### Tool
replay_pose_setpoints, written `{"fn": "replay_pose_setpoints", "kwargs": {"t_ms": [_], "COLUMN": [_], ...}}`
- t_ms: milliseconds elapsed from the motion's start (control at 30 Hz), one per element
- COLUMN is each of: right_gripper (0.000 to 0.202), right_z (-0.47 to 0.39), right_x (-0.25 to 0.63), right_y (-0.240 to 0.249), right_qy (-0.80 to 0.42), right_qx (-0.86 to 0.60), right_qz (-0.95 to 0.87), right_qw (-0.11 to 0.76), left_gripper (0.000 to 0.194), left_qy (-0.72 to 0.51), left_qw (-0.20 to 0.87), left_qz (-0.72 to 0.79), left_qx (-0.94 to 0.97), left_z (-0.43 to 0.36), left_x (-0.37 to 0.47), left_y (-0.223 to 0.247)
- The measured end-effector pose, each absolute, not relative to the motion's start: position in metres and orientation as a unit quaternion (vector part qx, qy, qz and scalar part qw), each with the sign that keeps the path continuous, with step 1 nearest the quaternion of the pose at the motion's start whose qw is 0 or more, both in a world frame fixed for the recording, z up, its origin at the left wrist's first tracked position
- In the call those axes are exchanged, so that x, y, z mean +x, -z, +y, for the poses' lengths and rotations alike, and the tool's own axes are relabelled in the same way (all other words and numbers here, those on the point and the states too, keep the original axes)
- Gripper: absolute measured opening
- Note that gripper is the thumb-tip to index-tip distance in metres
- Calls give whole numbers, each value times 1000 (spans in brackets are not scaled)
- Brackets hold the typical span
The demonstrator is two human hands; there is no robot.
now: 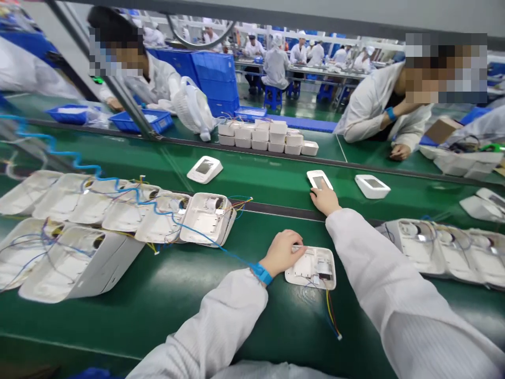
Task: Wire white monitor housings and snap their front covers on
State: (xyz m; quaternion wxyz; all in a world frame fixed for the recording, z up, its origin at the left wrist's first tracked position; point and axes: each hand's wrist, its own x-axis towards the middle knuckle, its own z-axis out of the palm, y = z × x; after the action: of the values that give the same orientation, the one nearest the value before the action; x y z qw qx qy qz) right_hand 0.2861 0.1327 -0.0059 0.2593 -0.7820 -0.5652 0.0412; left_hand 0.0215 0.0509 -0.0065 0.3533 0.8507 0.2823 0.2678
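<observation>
My left hand grips the upper left edge of an open white plastic housing lying on the green bench. Inside the housing are a small metal cylinder and wiring. A bundle of coloured wires with a white connector hangs out of its near side. Farther forward, my right hand has its fingers on a white monitor with a grey screen on the green belt. The fingers cover part of this screen, and their hold underneath is hidden. A blue wrist strap with a coiled cord circles my left wrist.
Rows of open housings with wires stand at left, with more housings at right. Other monitors lie along the belt. Beyond it are stacked white casings, a white fan and two co-workers.
</observation>
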Motion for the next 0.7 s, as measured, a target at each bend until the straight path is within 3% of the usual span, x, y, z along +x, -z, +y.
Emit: {"fn": "replay_pose_setpoints", "kwargs": {"t_ms": [200, 400, 533, 700], "right_gripper": [29, 39, 39, 37], "right_z": [70, -6, -44, -73], "right_x": [300, 268, 242, 205], "right_y": [-1, 27, 24, -7], "right_qy": [-50, -85, -176, -287], "right_qx": [-777, -706, -634, -556], "right_qz": [-437, -242, -195, -211], "right_qw": [450, 660, 727, 751], "left_gripper": [7, 8, 12, 25], "left_qy": [-272, -279, -280, -317], "left_qw": [350, 359, 368, 392], "left_qz": [267, 249, 244, 243], "left_qx": [856, 855, 852, 829], "left_z": [53, 54, 50, 29], "left_x": [23, 21, 21, 17], "left_y": [8, 11, 11, 9]}}
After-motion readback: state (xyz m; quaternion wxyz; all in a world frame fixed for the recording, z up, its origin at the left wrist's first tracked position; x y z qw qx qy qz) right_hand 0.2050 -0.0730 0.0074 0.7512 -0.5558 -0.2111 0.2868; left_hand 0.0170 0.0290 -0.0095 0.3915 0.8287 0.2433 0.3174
